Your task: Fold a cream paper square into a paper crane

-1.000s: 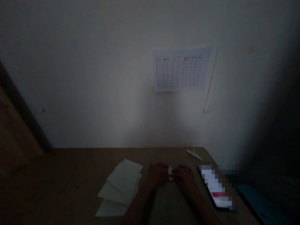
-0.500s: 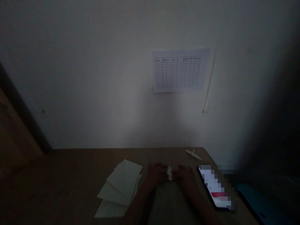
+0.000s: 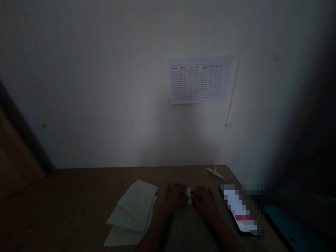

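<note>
Between my two hands a small folded piece of white paper [image 3: 189,196] stands out against the dark table, narrow and pointed at its top and bottom. My left hand [image 3: 176,196] grips its left edge with the fingertips. On the opposite edge, my right hand [image 3: 204,198] pinches it with bent fingers. Dim light hides the finer folds. Left of my left forearm lies a loose stack of white paper sheets [image 3: 138,203], fanned out. Toward the table's far right corner rests a folded paper crane [image 3: 215,172] with its wings spread.
A phone [image 3: 240,211] with a lit, pixelated screen lies right of my right forearm. Beyond the table's right edge is a blue object [image 3: 286,224]. The wooden table [image 3: 78,196] meets a wall, where a printed chart [image 3: 198,80] hangs.
My right hand's fingers have shifted slightly along the folded paper, which looks narrower. The whole view has moved a little; the sheets, crane and phone lie as before.
</note>
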{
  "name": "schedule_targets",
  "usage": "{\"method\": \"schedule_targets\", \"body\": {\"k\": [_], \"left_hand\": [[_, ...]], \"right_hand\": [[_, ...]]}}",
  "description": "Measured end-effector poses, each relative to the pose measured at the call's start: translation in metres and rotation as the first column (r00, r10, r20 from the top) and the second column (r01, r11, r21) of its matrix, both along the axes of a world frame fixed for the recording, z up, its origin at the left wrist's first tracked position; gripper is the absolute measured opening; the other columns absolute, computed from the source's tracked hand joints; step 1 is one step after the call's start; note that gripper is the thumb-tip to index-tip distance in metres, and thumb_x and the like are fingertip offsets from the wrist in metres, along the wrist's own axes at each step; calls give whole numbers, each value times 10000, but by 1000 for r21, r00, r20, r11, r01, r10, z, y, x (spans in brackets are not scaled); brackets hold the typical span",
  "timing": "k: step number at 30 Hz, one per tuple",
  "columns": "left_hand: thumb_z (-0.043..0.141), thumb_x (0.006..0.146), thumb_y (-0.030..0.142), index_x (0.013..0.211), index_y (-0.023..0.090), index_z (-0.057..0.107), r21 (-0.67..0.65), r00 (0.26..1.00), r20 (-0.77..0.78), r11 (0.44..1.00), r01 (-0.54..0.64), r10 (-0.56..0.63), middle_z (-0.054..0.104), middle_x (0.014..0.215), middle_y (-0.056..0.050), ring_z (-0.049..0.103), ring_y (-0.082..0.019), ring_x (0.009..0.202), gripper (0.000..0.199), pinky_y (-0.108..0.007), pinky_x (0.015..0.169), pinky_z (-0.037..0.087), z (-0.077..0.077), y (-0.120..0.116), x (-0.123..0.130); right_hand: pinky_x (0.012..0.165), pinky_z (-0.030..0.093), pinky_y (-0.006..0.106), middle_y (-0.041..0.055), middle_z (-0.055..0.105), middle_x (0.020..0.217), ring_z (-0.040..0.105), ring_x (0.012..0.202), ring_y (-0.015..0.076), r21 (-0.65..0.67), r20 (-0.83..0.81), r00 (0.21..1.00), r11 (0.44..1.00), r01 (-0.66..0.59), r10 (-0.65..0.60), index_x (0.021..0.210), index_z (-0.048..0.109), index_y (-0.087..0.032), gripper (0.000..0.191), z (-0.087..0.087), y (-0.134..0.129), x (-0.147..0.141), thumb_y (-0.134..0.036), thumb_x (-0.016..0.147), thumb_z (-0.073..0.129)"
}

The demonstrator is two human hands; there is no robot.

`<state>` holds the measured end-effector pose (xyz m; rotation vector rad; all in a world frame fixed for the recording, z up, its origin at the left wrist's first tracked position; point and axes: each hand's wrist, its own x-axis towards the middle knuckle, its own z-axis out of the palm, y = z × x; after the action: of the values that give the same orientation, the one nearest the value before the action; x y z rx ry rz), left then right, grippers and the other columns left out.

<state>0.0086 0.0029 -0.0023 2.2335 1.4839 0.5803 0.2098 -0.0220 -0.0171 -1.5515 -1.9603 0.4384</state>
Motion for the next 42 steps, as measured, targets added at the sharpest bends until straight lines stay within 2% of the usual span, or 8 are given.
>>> {"method": "schedule_targets", "body": {"k": [5,11,16,21,26,36,42], "left_hand": [[717,857,341,1003,324,760,2,1000,-9,1000,-16,16,690,1346,5,533,-251,1323,154,-587,1231,96,5,-2,8],[713,877,402,957,319,780,54,998,-8,997,55,-55,707,1315,3,534,-262,1310,134,-563,1219,170,3,-1,3],[723,859,389,986,323,779,85,993,-73,991,101,-95,691,1351,13,483,-299,1355,154,-531,1171,291,7,-1,2],[733,840,369,1021,325,773,28,989,-125,997,78,-74,665,1388,43,403,-305,1424,191,-526,1198,268,13,0,5],[727,844,368,1102,341,757,7,988,-129,996,86,-85,654,1404,56,413,-286,1415,260,-502,1207,263,13,2,4],[705,858,357,1085,348,764,25,989,-84,992,126,-123,676,1375,47,440,-265,1407,235,-486,1218,246,3,9,-3],[709,854,366,1067,332,768,39,992,-66,993,108,-105,671,1393,32,446,-270,1412,224,-515,1228,226,-5,12,-6]], "right_hand": [[1156,231,541,41,739,1191,585,1232,279,34,31,999,999,15,-16,995,754,-296,205,0,1,-4,-232,879,598],[1182,113,642,31,741,1196,584,1256,289,43,33,999,999,-20,18,967,784,-334,210,2,-4,-3,-254,901,601],[1196,62,639,19,752,1179,608,1224,273,57,83,994,996,-75,70,965,783,-340,204,10,-4,-1,-244,905,613],[1206,21,626,16,766,1158,592,1247,270,74,136,986,992,-104,93,1014,771,-338,224,14,-4,0,-242,921,592],[1223,25,601,27,765,1179,582,1265,270,52,140,987,994,-92,84,1060,771,-337,258,15,-5,2,-243,928,570],[1214,44,653,14,751,1227,552,1327,300,-11,148,985,996,-86,87,1073,774,-363,254,16,-4,7,-271,938,580],[1221,30,653,24,756,1217,561,1312,312,-13,123,987,995,-100,101,1089,776,-348,270,16,-4,7,-249,924,586]]}}
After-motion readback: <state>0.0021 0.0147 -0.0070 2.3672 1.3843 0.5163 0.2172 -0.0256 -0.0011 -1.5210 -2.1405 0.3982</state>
